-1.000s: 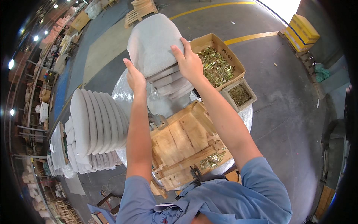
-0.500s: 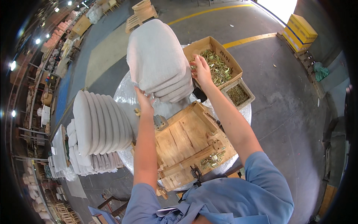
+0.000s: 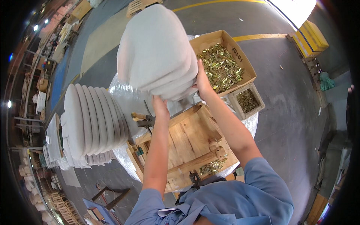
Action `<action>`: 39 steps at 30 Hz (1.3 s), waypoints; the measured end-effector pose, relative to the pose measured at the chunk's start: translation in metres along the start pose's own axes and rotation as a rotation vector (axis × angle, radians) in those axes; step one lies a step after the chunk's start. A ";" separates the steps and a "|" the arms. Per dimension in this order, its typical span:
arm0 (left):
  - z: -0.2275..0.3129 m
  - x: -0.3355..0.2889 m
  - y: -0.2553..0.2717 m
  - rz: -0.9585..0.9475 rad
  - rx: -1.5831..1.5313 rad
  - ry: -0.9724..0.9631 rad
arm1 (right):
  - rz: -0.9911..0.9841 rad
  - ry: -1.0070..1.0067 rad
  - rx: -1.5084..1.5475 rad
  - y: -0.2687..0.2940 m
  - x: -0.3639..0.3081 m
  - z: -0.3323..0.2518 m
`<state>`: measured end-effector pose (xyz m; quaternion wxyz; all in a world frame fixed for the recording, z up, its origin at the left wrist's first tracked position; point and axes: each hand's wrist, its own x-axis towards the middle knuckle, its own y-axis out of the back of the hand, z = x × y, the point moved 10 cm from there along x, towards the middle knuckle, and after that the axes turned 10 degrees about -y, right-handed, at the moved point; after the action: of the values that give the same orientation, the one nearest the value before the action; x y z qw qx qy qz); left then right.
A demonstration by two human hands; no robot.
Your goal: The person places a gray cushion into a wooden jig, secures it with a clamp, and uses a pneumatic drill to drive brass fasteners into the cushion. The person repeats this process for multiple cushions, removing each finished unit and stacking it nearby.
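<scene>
A stack of pale grey padded seat cushions (image 3: 155, 48) rises at the far side of the wrapped round table. My left hand (image 3: 161, 107) grips the near lower edge of the stack, its fingertips hidden beneath the cushions. Against the stack's right side my right hand (image 3: 203, 81) is pressed, fingers pointing up along the edge. Closer to me lies a shallow wooden jig (image 3: 183, 137) with raised sides. Small brass-coloured metal fittings (image 3: 213, 167) are piled on its near right part. Left of my left wrist is a metal tool with a yellowish handle (image 3: 139, 117).
A cardboard box (image 3: 247, 71) of brass-coloured fittings stands right of the stack, beside a small tray (image 3: 261, 107) of screws. More grey cushions (image 3: 84, 120) are stacked at the left. A yellow box (image 3: 311, 39) sits on a pallet at the far right.
My right hand has come down from beside the box onto the stack's right side. My left hand has shifted to the near lower edge. The view has shifted, and the stack looks larger.
</scene>
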<state>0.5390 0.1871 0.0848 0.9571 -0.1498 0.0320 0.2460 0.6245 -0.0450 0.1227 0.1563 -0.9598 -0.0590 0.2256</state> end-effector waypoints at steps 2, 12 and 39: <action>0.014 -0.005 -0.005 0.036 -0.026 -0.023 | 0.030 -0.111 -0.010 -0.011 -0.015 -0.017; 0.039 -0.020 -0.057 0.002 0.000 -0.143 | 0.208 -0.030 -0.069 0.036 0.013 -0.034; -0.076 -0.363 0.180 -0.115 0.110 0.352 | 0.122 -0.227 -0.240 0.082 -0.333 0.296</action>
<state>0.1356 0.1466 0.0129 0.9560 -0.1398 0.2034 0.1586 0.1977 -0.1025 -0.0174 0.0189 -0.9417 -0.0446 0.3331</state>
